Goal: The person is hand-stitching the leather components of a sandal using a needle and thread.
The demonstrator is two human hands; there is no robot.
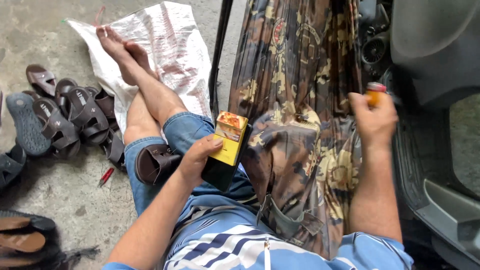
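The person sits with legs crossed on a concrete floor [65, 195], and the left hand [197, 157] has its fingers wrapped around a yellow box [229, 139] together with a dark phone [220, 172], held just above the lap. The right hand [374, 117] is raised beside a hanging camouflage cloth [300, 125], fingers closed on a small orange lighter [375, 92]. A brown sandal [156, 164] rests on the left thigh, near a pile of sandals [70, 122] on the floor.

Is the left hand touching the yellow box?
Touching. The head view shows the left hand wrapped around the yellow box, its thumb pressed flat on the box's front face and no gap between them.
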